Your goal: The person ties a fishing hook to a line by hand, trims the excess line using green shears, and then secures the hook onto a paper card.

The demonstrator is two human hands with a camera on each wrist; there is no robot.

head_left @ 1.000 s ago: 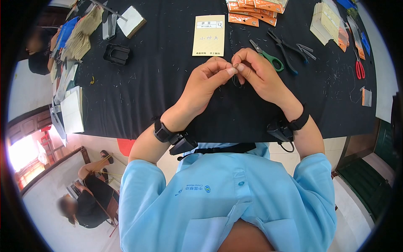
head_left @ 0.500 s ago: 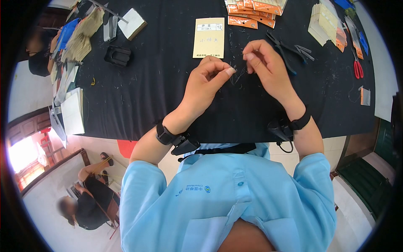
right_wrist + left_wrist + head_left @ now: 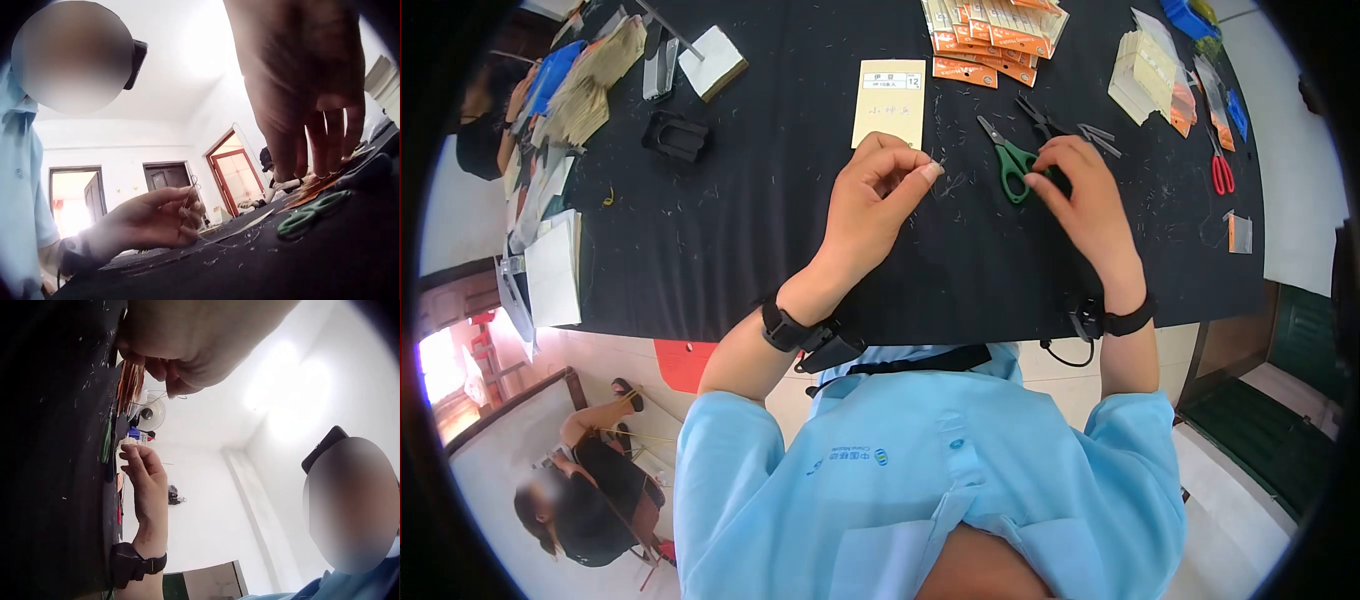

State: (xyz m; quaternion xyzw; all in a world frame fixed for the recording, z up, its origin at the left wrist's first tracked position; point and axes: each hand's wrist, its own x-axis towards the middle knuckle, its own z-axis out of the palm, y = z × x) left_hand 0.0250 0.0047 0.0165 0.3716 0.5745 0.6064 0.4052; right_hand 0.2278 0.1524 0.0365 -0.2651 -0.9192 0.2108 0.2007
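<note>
My left hand (image 3: 878, 192) hovers over the black table (image 3: 730, 250) and pinches a small wire hook with a thin line (image 3: 932, 172) between thumb and forefinger. In the left wrist view the hook (image 3: 177, 395) hangs from the fingertips, and in the right wrist view the hook (image 3: 190, 190) sticks up from that hand. My right hand (image 3: 1085, 195) is to the right, its fingers (image 3: 312, 134) pointing down over green-handled scissors (image 3: 1008, 160), with the fingertips at the handle. The scissors (image 3: 312, 212) lie flat on the table.
A beige labelled card (image 3: 889, 102) lies beyond my left hand. Orange packets (image 3: 990, 30), black pliers (image 3: 1050, 122), red scissors (image 3: 1220, 172) and card stacks (image 3: 1145, 70) are at the back right. A black holder (image 3: 675, 133) and paper piles (image 3: 590, 85) sit at the left. Thread scraps litter the table.
My right hand left the left hand's fingertips and moved right and nearer, down to the green scissors. The left hand stayed put, still pinching the hook.
</note>
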